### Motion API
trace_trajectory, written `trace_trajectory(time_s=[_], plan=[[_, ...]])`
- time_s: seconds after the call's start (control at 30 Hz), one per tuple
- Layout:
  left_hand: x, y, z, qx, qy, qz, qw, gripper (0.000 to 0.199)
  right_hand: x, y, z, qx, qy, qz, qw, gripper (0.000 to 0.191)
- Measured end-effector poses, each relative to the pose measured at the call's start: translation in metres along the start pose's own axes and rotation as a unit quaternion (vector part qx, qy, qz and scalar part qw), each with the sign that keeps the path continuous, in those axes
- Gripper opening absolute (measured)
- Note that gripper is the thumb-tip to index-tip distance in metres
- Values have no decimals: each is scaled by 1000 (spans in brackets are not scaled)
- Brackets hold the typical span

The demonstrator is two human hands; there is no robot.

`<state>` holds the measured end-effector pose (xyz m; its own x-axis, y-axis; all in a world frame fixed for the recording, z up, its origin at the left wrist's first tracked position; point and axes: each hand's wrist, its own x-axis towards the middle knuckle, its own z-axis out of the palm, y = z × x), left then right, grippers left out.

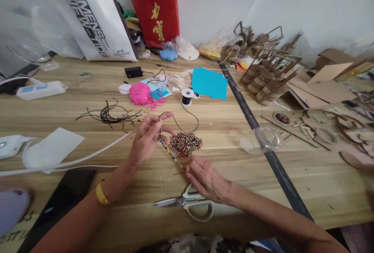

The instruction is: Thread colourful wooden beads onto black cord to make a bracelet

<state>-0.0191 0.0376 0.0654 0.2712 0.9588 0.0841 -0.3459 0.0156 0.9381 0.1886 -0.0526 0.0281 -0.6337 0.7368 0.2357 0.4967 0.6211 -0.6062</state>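
A string of small coloured beads (172,155) on black cord runs slanting between my two hands. My left hand (148,134) pinches the cord at the upper end of the beads, some of its fingers spread. My right hand (206,177) closes round the lower end, where a short black cord tail sticks out to the left. Just behind the string lies a pile of multicoloured beads (185,144). From my left hand the black cord (196,119) loops back to a white spool (187,97). Scissors with pale handles (198,211) lie below my right hand, blades pointing left.
Cut black cords (108,112) and pink yarn (139,93) lie at the back left, near blue sheets (209,83). A clear plastic jar (261,140) lies to the right. White cables (96,152) and a black phone (64,194) are at the left. Small wooden baskets (265,77) stand back right.
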Motion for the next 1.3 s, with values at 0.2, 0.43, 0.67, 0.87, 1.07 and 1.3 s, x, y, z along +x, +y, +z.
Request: trace_trajectory(time_s=[0.2,0.43,0.67,0.87,1.07,1.3], plan=[[4,2,-2,62,18,48,997,21,-6,7,6,104,36,68,992,10],[-28,-15,-21,192,129,18,973,23,-11,22,14,208,59,183,959,17],[-55,-19,-33,205,172,-79,960,29,-16,22,9,194,71,124,971,13],[-50,-26,-37,264,129,-127,947,29,-15,24,13,201,56,184,961,7],[-41,-40,-42,414,90,-87,902,22,-8,27,10,134,42,135,981,13],[-37,-40,-50,413,51,-94,904,23,-8,30,17,215,75,180,957,9]])
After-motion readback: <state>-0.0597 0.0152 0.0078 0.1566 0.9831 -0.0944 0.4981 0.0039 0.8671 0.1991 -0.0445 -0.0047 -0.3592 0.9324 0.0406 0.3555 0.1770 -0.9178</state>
